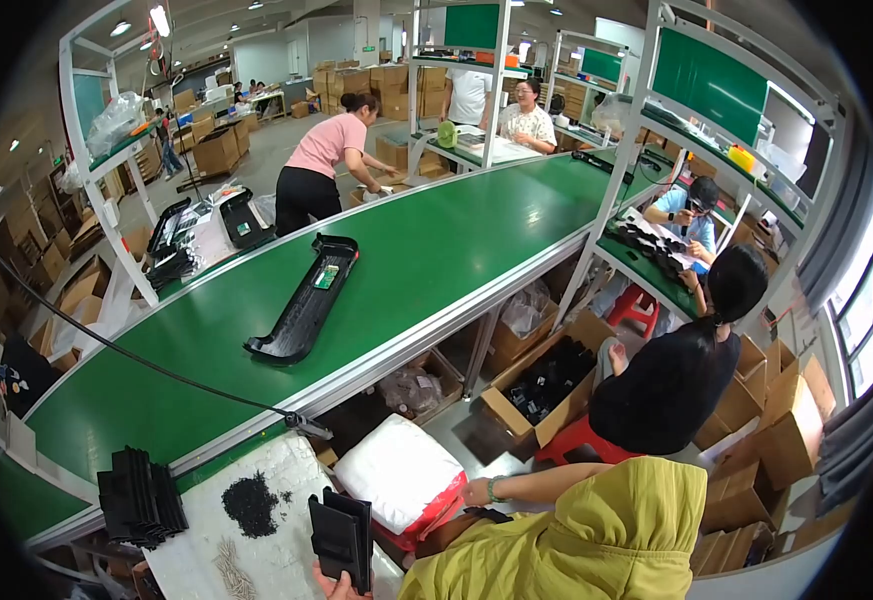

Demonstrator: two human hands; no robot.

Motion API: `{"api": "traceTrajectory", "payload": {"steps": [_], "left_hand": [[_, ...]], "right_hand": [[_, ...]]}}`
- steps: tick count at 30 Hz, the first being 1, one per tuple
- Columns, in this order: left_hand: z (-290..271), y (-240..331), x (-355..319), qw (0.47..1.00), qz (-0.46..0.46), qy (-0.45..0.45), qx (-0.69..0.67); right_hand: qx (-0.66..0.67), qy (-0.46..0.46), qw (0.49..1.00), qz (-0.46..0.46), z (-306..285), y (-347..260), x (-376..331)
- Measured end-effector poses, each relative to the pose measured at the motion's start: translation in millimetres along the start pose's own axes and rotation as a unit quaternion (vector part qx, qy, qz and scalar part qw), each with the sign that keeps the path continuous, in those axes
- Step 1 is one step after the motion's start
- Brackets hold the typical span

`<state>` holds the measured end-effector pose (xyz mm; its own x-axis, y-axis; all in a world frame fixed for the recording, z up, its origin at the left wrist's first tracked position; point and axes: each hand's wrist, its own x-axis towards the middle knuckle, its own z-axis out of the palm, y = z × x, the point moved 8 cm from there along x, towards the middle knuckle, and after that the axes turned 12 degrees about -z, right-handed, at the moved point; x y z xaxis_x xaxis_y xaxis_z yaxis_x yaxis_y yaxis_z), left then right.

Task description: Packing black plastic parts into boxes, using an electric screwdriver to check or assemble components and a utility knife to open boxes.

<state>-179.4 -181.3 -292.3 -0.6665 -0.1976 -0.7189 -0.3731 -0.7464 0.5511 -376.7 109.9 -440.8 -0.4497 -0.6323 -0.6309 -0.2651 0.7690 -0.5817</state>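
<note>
Near the lower edge, my left hand (341,588) grips upright flat black plastic pieces (334,532), its thumb against their face. My right hand (477,492), with a green bracelet at the wrist, is curled at the red side of a white wrapped package (396,472); its fingertips are partly hidden. On the white work surface (181,560) lie a heap of small black parts (251,504) and a bundle of thin pale sticks or wires (234,570). A stack of similar black pieces (139,497) stands left of the heap.
A green conveyor belt (436,245) runs across, bearing a long black housing with a small green circuit board (327,277). A black cable (156,360) hangs over it. Co-workers stand and sit beyond and to the right. An open carton (516,410) of black parts sits below the belt.
</note>
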Motion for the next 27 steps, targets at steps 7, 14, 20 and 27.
{"api": "traceTrajectory", "payload": {"steps": [7, 14, 20, 27], "left_hand": [[-27, -30, 34, 0.998, -0.045, -0.028, -0.026], [-4, 15, -12, 0.943, 0.269, -0.049, 0.192], [-23, -3, -9, 0.999, 0.018, -0.019, -0.034], [-37, 61, -78, 0.949, 0.210, 0.048, -0.231]], "right_hand": [[-0.067, 0.049, 0.992, -0.090, 5, -18, 4], [-0.080, 0.075, 0.990, -0.089, -33, -36, 24], [-0.116, 0.035, 0.987, -0.109, -39, -72, 34], [-0.075, 0.062, 0.942, -0.322, -39, -198, 27]]}}
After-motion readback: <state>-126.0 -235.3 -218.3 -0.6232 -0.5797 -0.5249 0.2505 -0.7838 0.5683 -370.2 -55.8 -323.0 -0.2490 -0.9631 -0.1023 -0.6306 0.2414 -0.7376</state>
